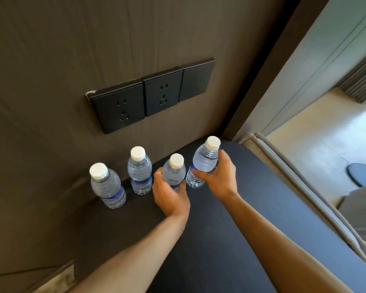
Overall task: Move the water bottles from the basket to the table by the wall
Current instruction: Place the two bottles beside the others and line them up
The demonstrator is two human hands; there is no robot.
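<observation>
At frame center, the left hand [169,195] and right hand [218,176] each grip a water bottle [173,172], [203,163] being stood on the dark table [230,218] beside two placed bottles [106,187], [139,172]; release likely follows. Basket unseen.

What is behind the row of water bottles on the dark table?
Behind the water bottles is the brown wall, with three black socket plates higher up. The left hand and right hand cover the lower parts of two bottles.
</observation>
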